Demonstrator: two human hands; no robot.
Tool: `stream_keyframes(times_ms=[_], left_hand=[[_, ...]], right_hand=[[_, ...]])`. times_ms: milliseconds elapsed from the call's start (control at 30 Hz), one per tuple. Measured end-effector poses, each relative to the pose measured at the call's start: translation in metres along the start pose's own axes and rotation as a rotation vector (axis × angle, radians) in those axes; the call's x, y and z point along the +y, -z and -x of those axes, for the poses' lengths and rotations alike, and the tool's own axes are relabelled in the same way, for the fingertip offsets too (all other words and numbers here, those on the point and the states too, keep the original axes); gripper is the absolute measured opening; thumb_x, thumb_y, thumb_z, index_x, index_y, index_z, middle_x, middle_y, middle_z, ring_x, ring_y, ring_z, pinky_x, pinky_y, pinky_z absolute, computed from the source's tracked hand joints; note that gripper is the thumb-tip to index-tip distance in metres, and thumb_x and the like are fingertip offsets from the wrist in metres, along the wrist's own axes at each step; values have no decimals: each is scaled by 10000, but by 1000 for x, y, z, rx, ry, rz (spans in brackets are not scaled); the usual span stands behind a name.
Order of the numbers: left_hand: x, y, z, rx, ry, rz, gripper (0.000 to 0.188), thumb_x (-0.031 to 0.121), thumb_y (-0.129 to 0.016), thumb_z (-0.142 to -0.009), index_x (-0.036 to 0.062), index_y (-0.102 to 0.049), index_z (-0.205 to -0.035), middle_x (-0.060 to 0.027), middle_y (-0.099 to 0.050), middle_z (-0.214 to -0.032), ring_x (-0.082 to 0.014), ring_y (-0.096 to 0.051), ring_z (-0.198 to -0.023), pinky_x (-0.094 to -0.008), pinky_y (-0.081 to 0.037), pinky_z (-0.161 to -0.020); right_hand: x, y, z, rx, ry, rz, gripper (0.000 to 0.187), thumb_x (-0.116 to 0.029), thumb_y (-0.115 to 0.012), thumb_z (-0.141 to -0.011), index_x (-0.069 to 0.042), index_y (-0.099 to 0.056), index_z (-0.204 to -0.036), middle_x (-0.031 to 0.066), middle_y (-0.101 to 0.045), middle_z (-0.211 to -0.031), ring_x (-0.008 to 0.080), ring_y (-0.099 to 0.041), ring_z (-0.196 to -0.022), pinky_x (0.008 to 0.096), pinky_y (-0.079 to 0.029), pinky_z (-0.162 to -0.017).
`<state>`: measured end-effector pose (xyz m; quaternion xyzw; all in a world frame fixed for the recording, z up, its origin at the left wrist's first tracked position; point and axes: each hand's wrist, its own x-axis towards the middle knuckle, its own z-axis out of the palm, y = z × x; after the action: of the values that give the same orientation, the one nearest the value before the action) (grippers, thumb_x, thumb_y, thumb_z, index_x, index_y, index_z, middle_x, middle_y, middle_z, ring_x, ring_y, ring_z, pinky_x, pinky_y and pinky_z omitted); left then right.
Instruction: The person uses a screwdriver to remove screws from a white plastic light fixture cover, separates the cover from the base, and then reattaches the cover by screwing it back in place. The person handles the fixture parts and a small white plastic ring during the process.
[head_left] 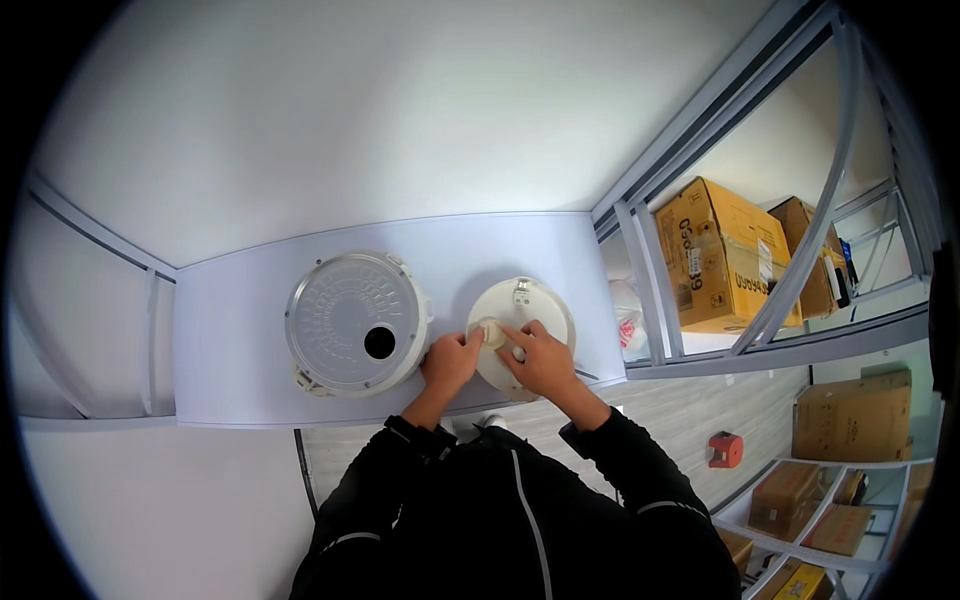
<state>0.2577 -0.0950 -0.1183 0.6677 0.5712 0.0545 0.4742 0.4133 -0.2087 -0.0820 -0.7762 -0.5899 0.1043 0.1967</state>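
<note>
Between the fingertips of both hands is a small cream-coloured round piece (491,334), like a cap; its exact kind is too small to make out. It is over a white round lid-like part (545,310) with a metal latch at its far edge. My left hand (450,364) pinches the piece from the left, fingers closed. From the right, my right hand (543,360) grips it with thumb and fingers. Left of my hands sits a round white container with a clear lid (350,300), clips at its rim and a round black opening (380,343).
Both round things rest on a pale table (230,340) against a white wall. A thin dark rod (588,376) lies near the table's right edge. Metal frames stand at both sides, with cardboard boxes (725,255) at right. A red stool (725,450) is on the floor.
</note>
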Motion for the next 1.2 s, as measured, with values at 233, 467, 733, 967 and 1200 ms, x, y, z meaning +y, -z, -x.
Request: stream_keyframes(times_ms=[233, 467, 733, 967, 1200], left_hand=[[-1, -1, 1, 8, -15, -10, 608, 630, -587, -942, 67, -815, -968, -152, -786, -882, -371, -754, -874, -476, -555, -799], [-1, 1, 0, 1, 1, 55, 624, 619, -575, -964, 46, -807, -1057, -188, -785, -932, -367, -755, -925, -451, -547, -859], [-10, -1, -2, -17, -30, 89, 646, 633, -511, -977, 61, -805, -1040, -206, -778, -1002, -417, -732, -993, -484, -547, -904], [-12, 1, 0, -47, -75, 77, 648, 635, -511, -1000, 58, -805, -1027, -204, -775, -940, -403, -744, -935, -485, -553, -847], [-17, 0, -4, -46, -89, 100, 683, 658, -505, -1005, 41, -794, -956, -202, -760, -863, -396, -740, -859, -487, -548, -787]], right_hand=[[-9, 8, 18, -53, 20, 67, 362, -302, -783, -889, -193, -750, -1232, 68, -643, -1060, 308, -717, -751, 427, -591, -657], [-14, 5, 20, -42, 84, 45, 380, -275, -768, -866, -220, -736, -1241, 75, -618, -1023, 279, -714, -802, 417, -602, -652], [-26, 0, 15, -33, 130, 42, 417, -268, -760, -867, -231, -723, -1281, 84, -589, -1016, 276, -702, -749, 412, -578, -595], [-34, -2, 3, -68, 105, 83, 415, -257, -755, -852, -217, -709, -1262, 115, -580, -1043, 295, -705, -735, 424, -574, -573], [-40, -2, -4, -142, -6, 65, 578, -279, -759, -837, -215, -618, -1395, 164, -591, -1087, 367, -715, -764, 485, -593, -622]])
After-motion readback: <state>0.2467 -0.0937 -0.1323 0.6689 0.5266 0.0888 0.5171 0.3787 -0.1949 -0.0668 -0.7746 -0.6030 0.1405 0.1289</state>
